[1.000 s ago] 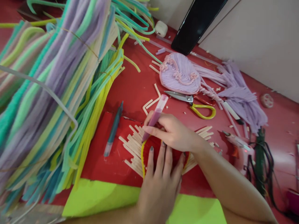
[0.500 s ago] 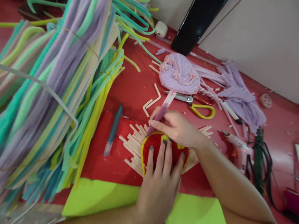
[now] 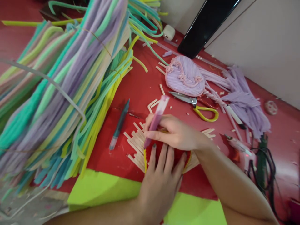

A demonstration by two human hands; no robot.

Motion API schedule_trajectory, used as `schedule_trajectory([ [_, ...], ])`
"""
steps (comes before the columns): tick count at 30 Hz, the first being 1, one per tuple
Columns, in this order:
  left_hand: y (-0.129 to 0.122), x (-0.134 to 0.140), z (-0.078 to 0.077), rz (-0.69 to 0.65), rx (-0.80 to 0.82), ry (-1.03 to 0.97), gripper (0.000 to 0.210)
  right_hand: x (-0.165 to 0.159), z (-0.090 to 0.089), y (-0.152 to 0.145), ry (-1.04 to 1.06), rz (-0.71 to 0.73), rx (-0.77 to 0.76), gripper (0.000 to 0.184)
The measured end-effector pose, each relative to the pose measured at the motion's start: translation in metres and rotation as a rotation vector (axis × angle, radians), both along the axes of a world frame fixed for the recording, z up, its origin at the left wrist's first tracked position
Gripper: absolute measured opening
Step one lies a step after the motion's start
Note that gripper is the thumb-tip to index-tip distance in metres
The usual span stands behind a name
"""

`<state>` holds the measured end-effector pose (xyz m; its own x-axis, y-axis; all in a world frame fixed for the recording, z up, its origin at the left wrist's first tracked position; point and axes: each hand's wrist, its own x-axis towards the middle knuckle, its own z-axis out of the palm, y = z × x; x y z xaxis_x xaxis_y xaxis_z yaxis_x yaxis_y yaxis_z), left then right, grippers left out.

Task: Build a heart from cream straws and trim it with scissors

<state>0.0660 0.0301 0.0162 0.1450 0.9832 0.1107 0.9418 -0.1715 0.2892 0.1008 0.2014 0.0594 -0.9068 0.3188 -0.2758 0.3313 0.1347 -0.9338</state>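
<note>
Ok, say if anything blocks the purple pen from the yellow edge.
Nothing visible does: the purple pen in the right hand has its tip at the yellow edge. The left hand lies on the red piece, beside the tip.

L hand (image 3: 154,190) on panel (image 3: 177,153), strips (image 3: 134,142) both sides. Pen (image 3: 160,107) in R hand (image 3: 179,131), tip at panel's L edge. 2nd pen (image 3: 119,125) btwn strips & stems (image 3: 77,75), latter far L on tbl (image 3: 138,86). Scissors (image 3: 191,100) behind R hand; glue gun (image 3: 241,149) to R.
</note>
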Motion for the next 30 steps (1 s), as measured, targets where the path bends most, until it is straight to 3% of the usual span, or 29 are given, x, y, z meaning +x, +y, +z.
schedule_trajectory([
  [5,-0.002,0.0,0.001,0.0,-0.013,-0.005,0.047,-0.017,0.0,0.0,-0.076,0.221,0.048,0.025],
  [14,0.0,0.001,0.001,-0.002,-0.007,0.004,0.046,-0.024,0.002,0.0,-0.122,0.368,0.128,0.026],
  [22,-0.001,-0.001,0.001,-0.02,-0.015,0.016,0.049,-0.023,0.003,0.007,-0.118,0.259,0.181,0.025],
  [30,0.001,-0.002,0.002,-0.035,-0.023,0.014,0.049,-0.019,0.001,0.004,-0.076,0.201,0.105,0.023],
])
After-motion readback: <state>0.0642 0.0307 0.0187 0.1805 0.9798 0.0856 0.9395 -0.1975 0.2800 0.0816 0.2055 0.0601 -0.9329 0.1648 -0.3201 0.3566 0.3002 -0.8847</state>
